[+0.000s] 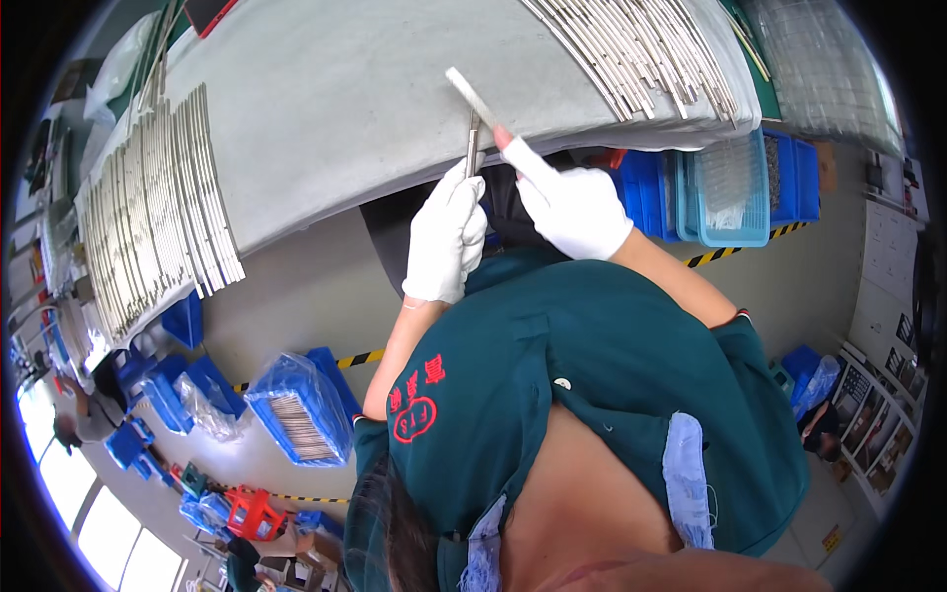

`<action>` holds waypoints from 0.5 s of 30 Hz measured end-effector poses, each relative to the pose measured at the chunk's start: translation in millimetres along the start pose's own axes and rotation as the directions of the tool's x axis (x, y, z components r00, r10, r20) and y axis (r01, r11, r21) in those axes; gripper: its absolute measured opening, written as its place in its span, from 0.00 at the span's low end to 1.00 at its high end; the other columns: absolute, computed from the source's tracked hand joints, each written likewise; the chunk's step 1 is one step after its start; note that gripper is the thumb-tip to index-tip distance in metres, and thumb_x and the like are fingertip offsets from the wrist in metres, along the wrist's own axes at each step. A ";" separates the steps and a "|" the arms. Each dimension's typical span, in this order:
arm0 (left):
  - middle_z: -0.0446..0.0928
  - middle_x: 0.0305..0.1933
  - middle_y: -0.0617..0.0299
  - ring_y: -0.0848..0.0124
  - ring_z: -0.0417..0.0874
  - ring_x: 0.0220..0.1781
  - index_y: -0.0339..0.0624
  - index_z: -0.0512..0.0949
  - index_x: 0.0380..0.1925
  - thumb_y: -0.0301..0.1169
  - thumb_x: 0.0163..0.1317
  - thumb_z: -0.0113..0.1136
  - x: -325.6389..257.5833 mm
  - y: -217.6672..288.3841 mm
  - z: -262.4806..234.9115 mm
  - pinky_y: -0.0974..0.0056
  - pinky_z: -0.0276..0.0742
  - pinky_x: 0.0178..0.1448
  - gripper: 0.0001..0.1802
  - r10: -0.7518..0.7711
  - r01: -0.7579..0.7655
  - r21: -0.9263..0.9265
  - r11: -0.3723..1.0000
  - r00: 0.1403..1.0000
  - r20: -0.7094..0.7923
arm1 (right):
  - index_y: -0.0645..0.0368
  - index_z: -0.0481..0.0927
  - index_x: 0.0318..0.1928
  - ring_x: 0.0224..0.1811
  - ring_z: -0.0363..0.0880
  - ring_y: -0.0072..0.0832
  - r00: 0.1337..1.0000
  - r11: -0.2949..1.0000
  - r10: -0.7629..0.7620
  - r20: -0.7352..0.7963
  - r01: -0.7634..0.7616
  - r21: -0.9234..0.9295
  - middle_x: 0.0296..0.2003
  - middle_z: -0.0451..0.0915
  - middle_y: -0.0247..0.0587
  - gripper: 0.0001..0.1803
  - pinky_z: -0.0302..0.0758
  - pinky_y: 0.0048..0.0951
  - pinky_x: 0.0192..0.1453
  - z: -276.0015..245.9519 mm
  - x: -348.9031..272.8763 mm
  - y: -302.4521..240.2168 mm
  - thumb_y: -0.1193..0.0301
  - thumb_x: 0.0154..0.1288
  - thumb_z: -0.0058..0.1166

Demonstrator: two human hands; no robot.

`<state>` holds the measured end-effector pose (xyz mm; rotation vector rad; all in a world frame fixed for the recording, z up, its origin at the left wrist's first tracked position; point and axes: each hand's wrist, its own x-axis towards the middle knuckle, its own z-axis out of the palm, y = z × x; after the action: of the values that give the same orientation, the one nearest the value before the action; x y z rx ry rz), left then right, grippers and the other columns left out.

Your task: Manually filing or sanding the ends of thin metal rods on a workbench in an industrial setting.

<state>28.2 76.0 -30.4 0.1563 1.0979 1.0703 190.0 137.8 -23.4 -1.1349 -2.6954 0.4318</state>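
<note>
My left hand (444, 237), in a white glove, is closed around a slim silvery metal rod (473, 143) that points up toward the table. My right hand (577, 209), gloved too with a bare fingertip showing, grips a pale, narrow, flat strip (471, 96). The strip slants up and left, its lower part close by the rod's upper end; whether the two touch I cannot tell. Both hands are in front of my body at the table's near edge. A row of similar metal rods (163, 202) lies at the left, and another batch of rods (641, 49) at the far right.
A pale grey cloth (335, 109) covers the table. Beneath its right end stand a light blue basket (735, 192) and blue bins (646, 192). On the floor at left, a plastic-lined blue crate (301, 409) holds more rods. A red-edged object (209, 14) lies at the table's far left.
</note>
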 end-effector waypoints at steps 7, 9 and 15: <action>0.59 0.15 0.75 0.86 0.51 0.11 0.39 0.67 0.58 0.35 0.67 0.49 0.3 0.5 -0.7 0.77 0.44 0.14 0.21 0.016 -0.015 -0.022 1.000 1.000 0.017 | 0.54 0.65 0.64 0.11 0.70 0.30 0.999 0.999 -0.011 -0.036 0.010 -0.035 0.17 0.75 0.39 0.29 0.69 0.30 0.18 -10.8 0.3 -4.8 0.72 0.60 0.49; 0.59 0.15 0.75 0.86 0.51 0.11 0.39 0.68 0.57 0.35 0.67 0.49 0.6 0.0 -0.6 0.77 0.44 0.14 0.21 0.000 0.000 -0.008 1.000 1.000 -0.002 | 0.47 0.62 0.66 0.08 0.67 0.29 1.000 0.999 0.002 -0.009 -0.002 -0.046 0.07 0.65 0.34 0.32 0.66 0.30 0.16 -5.7 -5.7 -1.0 0.72 0.60 0.49; 0.60 0.15 0.75 0.86 0.52 0.11 0.38 0.71 0.55 0.35 0.66 0.50 1.2 -1.7 0.2 0.77 0.44 0.14 0.19 0.041 -0.040 0.026 0.999 0.999 -0.027 | 0.47 0.62 0.66 0.06 0.64 0.28 0.998 0.997 0.041 -0.044 -0.043 -0.064 0.07 0.64 0.32 0.32 0.63 0.30 0.14 -4.6 6.8 -5.7 0.73 0.59 0.48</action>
<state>29.4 76.1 -32.0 0.1852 1.1371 1.0976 182.8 139.8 -16.8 -1.2060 -2.6715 0.3240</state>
